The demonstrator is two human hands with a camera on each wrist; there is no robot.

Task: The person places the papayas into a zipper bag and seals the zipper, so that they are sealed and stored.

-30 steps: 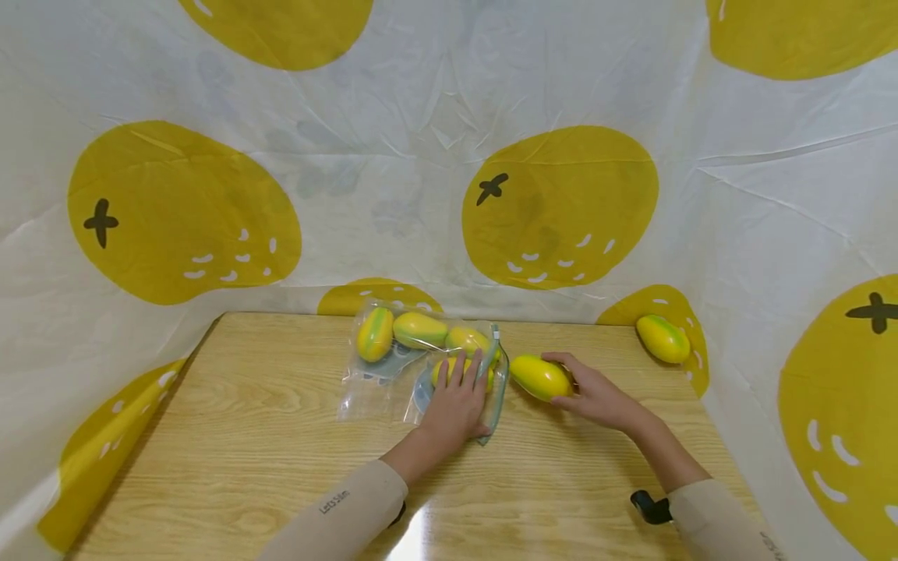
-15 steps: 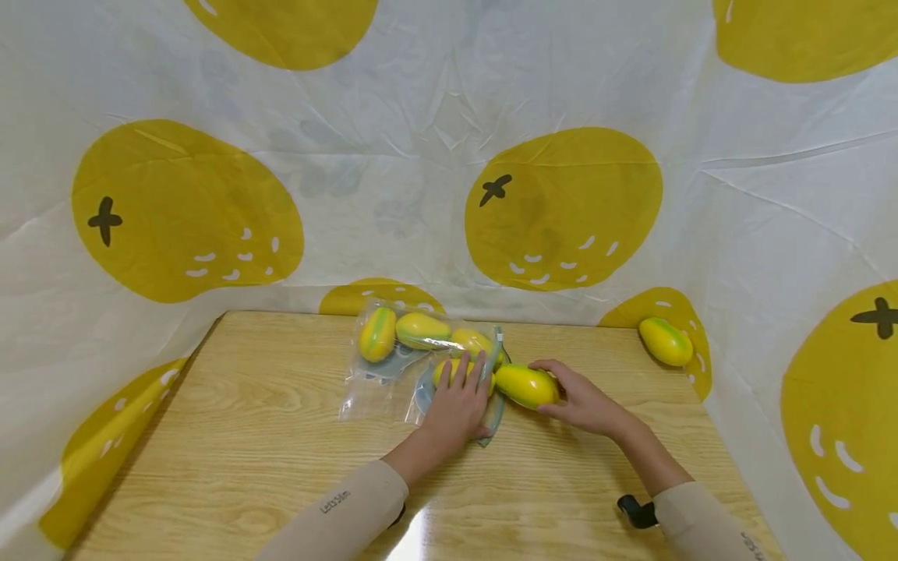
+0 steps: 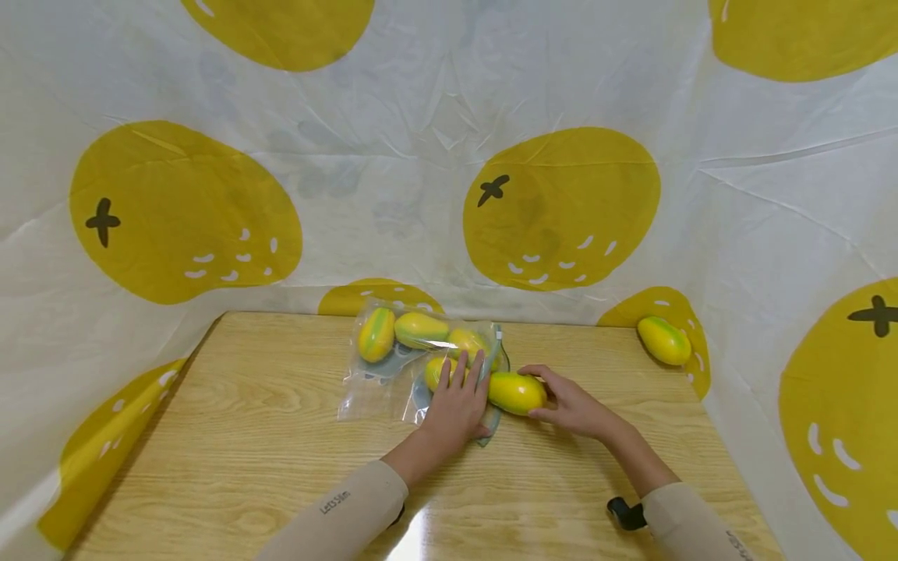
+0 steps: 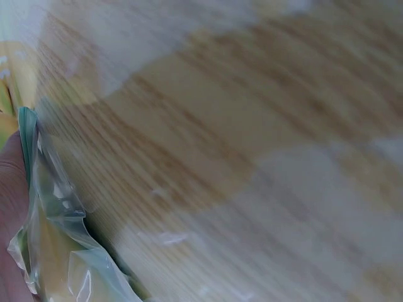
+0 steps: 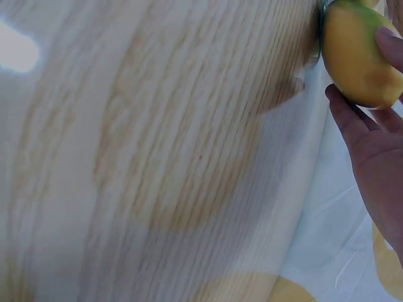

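Head view: left hand lying flat, fingers spread, pressing down the clear bag of mangoes on the table; right hand gripping a loose mango at the bag's mouth; another mango sitting well apart by the backdrop.

Left wrist view: showing only bag plastic beside the palm.

Right wrist view: fingers curling round the mango.
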